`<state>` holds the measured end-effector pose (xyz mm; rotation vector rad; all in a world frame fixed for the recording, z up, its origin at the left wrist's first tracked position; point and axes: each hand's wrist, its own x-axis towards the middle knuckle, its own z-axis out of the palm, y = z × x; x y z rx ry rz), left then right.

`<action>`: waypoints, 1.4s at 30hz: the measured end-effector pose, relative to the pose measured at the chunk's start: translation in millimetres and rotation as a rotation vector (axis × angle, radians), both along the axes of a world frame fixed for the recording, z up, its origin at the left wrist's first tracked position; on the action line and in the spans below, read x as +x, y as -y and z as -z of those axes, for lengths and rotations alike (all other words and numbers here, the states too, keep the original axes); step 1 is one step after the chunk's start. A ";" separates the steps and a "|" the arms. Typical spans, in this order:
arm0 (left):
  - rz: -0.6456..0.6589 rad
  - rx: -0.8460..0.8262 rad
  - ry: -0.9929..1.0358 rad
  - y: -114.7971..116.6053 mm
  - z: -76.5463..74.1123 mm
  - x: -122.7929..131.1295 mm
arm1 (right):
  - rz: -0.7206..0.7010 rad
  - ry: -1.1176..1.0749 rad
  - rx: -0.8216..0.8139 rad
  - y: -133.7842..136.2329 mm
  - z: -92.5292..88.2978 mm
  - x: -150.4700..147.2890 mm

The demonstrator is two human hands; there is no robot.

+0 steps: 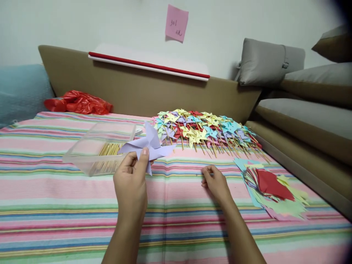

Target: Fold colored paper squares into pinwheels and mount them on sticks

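My left hand pinches a lilac paper pinwheel near its centre, thumb on the front. No stick shows on this pinwheel. Low over the striped cloth, my right hand has its fingers curled together; whatever they hold, if anything, is too small or hidden to make out. A tiny dark speck lies on the cloth just left of those fingertips. Behind the pinwheel, a clear plastic box contains many thin wooden sticks.
Finished-looking pinwheels on sticks lie heaped at the back. Coloured paper pieces are stacked at right. A red plastic bag sits at back left. Grey cushions line the right side, and a brown board stands behind.
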<state>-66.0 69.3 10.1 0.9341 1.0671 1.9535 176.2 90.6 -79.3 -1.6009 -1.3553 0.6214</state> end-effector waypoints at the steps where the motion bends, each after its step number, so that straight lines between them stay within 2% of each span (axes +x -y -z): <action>1: 0.013 -0.005 -0.010 -0.7 1.5 2.7 | 0.035 0.043 0.014 6.6 -0.9 -0.1; 3: 0.027 -0.022 -0.050 -2.6 3.4 6.1 | 0.068 0.159 0.046 22.6 -0.2 -4.5; 7: 0.001 -0.015 -0.081 -7.4 4.1 6.9 | -0.047 0.561 0.110 45.8 13.6 -24.4; 9: -0.006 0.011 -0.065 -8.4 3.7 7.8 | -0.062 0.688 0.110 46.6 22.4 -33.1; 12: -0.009 -0.008 -0.123 -6.1 3.6 12.7 | -0.049 0.723 0.133 40.3 28.5 -38.7; 16: 0.023 -0.092 -0.234 0.5 5.7 22.2 | -0.025 0.622 0.115 35.7 20.3 -36.0; 20: 0.084 -0.113 -0.263 4.9 7.2 28.2 | 0.036 0.524 0.060 38.1 7.2 -29.1; 23: 0.089 -0.121 -0.307 6.8 7.5 30.2 | 0.026 0.450 0.068 41.5 -4.2 -25.3; 25: 0.094 -0.114 -0.341 7.9 9.0 31.6 | 0.000 0.229 0.088 45.6 -15.3 -25.1; 28: 0.086 -0.069 -0.481 10.4 14.4 35.0 | -0.018 -0.219 0.137 55.0 -36.2 -28.3; 30: 0.080 -0.037 -0.600 12.7 18.8 38.4 | -0.025 -0.330 0.186 61.4 -49.4 -31.5; 32: 0.109 -0.033 -0.668 15.1 22.0 42.7 | -0.088 -0.305 0.261 65.9 -59.2 -34.4; 35: 0.209 -0.056 -0.666 17.8 23.8 50.5 | -0.186 -0.161 0.407 67.2 -66.1 -37.2; 38: 0.300 -0.054 -0.600 19.6 23.9 58.6 | -0.119 -0.056 0.485 65.0 -66.6 -37.0; 42: 0.356 -0.029 -0.546 22.2 24.1 64.8 | -0.080 -0.084 0.450 63.6 -66.5 -31.7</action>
